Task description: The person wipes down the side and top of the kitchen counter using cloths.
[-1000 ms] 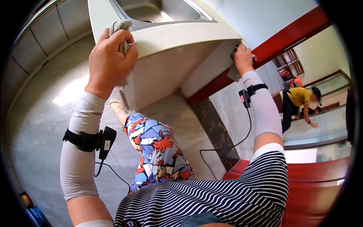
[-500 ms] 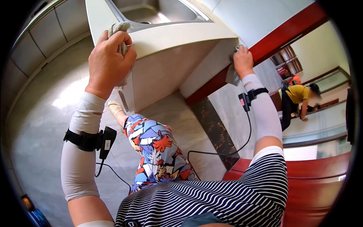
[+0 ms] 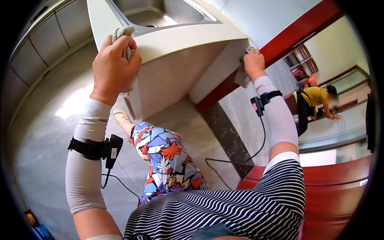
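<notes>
My left hand (image 3: 114, 68) is closed around a bunched grey cloth (image 3: 125, 34) at the corner of the white sink counter (image 3: 180, 38). Part of that cloth hangs below my fingers. Out to the right, my right hand (image 3: 254, 64) is closed on another grey cloth (image 3: 241, 76), which it holds against the wall edge by the red door frame (image 3: 276, 54). How firmly either cloth presses on the surface cannot be seen.
A metal sink (image 3: 154, 12) is set in the counter. Beneath my arms is a grey tiled floor (image 3: 60, 132) with a dark threshold strip (image 3: 228, 138). A red door (image 3: 328, 196) stands at the right. Through the doorway, a person in a yellow shirt (image 3: 314, 97) bends over a surface.
Both hands keep their grip on the cloths, with the view shifted slightly. The person beyond the doorway has stretched a hand farther to the right.
</notes>
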### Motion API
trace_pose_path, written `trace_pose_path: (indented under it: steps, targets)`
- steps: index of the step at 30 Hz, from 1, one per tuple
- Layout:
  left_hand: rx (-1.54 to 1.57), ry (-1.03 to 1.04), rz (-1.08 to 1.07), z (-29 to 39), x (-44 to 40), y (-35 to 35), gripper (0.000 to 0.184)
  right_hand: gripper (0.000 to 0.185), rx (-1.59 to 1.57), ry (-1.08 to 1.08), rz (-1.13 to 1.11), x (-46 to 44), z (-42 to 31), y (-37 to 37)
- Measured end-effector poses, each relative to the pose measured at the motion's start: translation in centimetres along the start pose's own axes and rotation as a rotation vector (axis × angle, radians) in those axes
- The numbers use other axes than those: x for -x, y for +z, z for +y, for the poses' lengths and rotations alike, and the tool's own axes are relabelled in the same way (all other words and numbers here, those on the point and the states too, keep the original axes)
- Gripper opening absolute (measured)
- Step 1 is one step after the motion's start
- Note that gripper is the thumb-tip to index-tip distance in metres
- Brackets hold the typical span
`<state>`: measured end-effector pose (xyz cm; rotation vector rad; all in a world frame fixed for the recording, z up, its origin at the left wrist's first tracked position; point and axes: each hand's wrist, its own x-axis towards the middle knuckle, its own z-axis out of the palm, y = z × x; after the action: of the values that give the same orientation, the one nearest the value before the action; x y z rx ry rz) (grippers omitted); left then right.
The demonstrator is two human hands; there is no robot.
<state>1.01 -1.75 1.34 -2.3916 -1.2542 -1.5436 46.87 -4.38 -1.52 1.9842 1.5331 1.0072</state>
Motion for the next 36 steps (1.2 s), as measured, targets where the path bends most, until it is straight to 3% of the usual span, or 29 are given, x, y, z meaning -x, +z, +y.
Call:
trace_pose_path:
  steps: [6, 8, 10, 13, 16, 18, 22, 29, 34, 36]
  targets:
    - [0.017, -0.016, -0.014, -0.1, 0.1, -0.4, 0.008, 0.023, -0.041, -0.076, 0.103, -4.4, -1.6, 4.5]
    - [0.015, -0.012, -0.016, -0.1, 0.2, -0.4, 0.009, 0.022, -0.309, 0.062, 0.128, -6.2, -2.4, 7.5]
    - [0.014, -0.002, -0.001, -0.1, 0.2, -0.5, 0.009, 0.020, -0.358, 0.139, 0.131, -5.2, -2.5, 4.0]
    - [0.004, -0.006, -0.018, 0.1, 0.1, -0.3, 0.009, 0.021, -0.226, 0.035, 0.072, -2.9, -1.3, 2.1]
    - [-0.024, -0.005, 0.006, 0.2, 0.0, 0.0, 0.009, 0.020, -0.314, 0.073, 0.028, 2.7, -0.8, 0.7]
    - [-0.016, -0.039, -0.014, 0.7, 0.0, -0.5, 0.010, 0.021, -0.599, 0.146, 0.100, 7.3, -1.4, 1.1]
    - [-0.031, -0.078, -0.053, 0.8, -0.2, -1.2, 0.011, 0.032, -0.707, 0.092, -0.148, 18.6, -2.2, 3.7]
    - [-0.062, -0.096, -0.073, 0.9, -0.4, -1.4, 0.013, 0.023, -0.975, 0.168, -0.366, 36.6, -2.9, 6.7]
    - [-0.106, -0.095, -0.158, 0.7, -0.8, -1.6, 0.017, 0.025, -1.176, 0.351, -0.344, 40.8, -2.6, 5.6]
    - [-0.205, -0.133, -0.272, 0.7, -1.4, -1.8, 0.021, 0.026, -1.324, 0.439, -0.095, 41.1, -3.0, 5.7]
